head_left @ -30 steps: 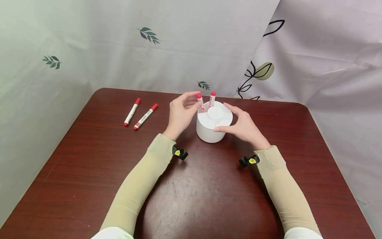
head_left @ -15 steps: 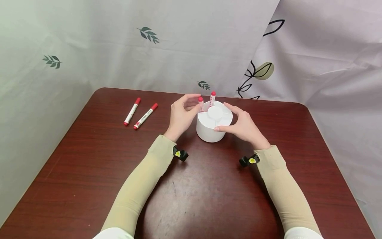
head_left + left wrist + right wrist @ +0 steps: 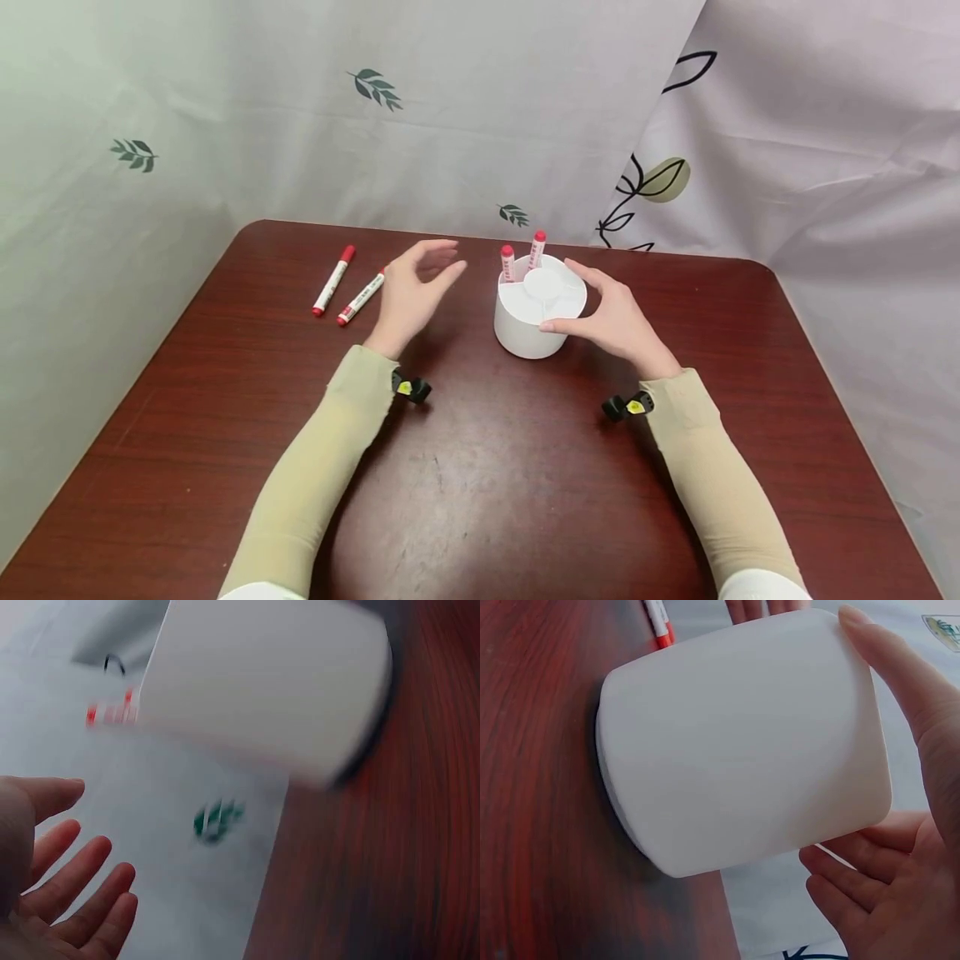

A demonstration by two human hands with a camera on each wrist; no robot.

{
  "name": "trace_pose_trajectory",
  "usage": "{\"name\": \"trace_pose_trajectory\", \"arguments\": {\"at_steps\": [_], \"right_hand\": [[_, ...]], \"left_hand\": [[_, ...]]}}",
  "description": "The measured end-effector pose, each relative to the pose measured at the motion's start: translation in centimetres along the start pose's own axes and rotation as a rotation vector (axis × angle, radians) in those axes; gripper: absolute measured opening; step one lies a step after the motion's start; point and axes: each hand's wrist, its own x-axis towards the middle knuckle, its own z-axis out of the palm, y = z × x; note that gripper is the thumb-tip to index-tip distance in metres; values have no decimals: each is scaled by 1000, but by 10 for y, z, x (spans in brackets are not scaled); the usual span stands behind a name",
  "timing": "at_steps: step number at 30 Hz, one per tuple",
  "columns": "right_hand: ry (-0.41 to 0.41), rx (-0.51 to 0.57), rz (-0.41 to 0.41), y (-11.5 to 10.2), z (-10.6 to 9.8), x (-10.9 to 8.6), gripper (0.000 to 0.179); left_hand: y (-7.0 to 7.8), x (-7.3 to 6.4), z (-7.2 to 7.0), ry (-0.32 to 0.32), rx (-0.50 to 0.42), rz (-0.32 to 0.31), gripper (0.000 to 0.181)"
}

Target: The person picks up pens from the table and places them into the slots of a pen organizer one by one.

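A round white pen holder (image 3: pixel 525 332) with divided compartments stands upright on the table. Two red-capped markers, one nearer (image 3: pixel 507 265) and one farther back (image 3: pixel 537 250), stick up from its left rear compartment. My right hand (image 3: pixel 613 315) holds the holder's right side, thumb at the front rim and fingers round the back; the right wrist view shows the thumb against the holder (image 3: pixel 742 746). Left of the holder, my left hand (image 3: pixel 414 293) hovers with nothing in it. In the left wrist view its fingers (image 3: pixel 94 900) are spread and apart from the holder.
On the left of the dark red wooden table (image 3: pixel 465 500) lie two more red-capped white markers, one farther left (image 3: pixel 331 283) and one (image 3: pixel 362 302) partly hidden behind my left hand. A pale leaf-patterned curtain (image 3: pixel 465 125) hangs behind the table's far edge.
My left hand lowered a marker into the holder and let it go, then moved left away from it. My right hand has stayed on the holder.
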Motion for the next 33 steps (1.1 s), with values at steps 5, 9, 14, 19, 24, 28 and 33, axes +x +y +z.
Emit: {"name": "trace_pose_trajectory", "arguments": {"at_steps": [5,9,14,19,24,28,33], "right_hand": [[4,-12,-3,0,-3,-7,103],[24,-15,-15,0,-5,-13,98],[47,-14,-26,2,-5,-17,94],[55,-41,-24,3,-5,-17,98],[56,-51,-25,1,-4,-15,101],[42,-38,-21,0,-1,-13,101],[49,-19,-21,0,1,-12,99]], "left_hand": [[-17,-4,-37,20,105,-51,36],[-22,-9,-58,8,177,-111,41],[-27,-11,-70,-24,242,-155,45],[-30,-12,-72,-42,263,-168,45],[-24,-8,-60,-50,214,-154,49],[-12,-2,-37,-77,184,-106,50],[6,7,-2,-139,95,-52,50]]}}
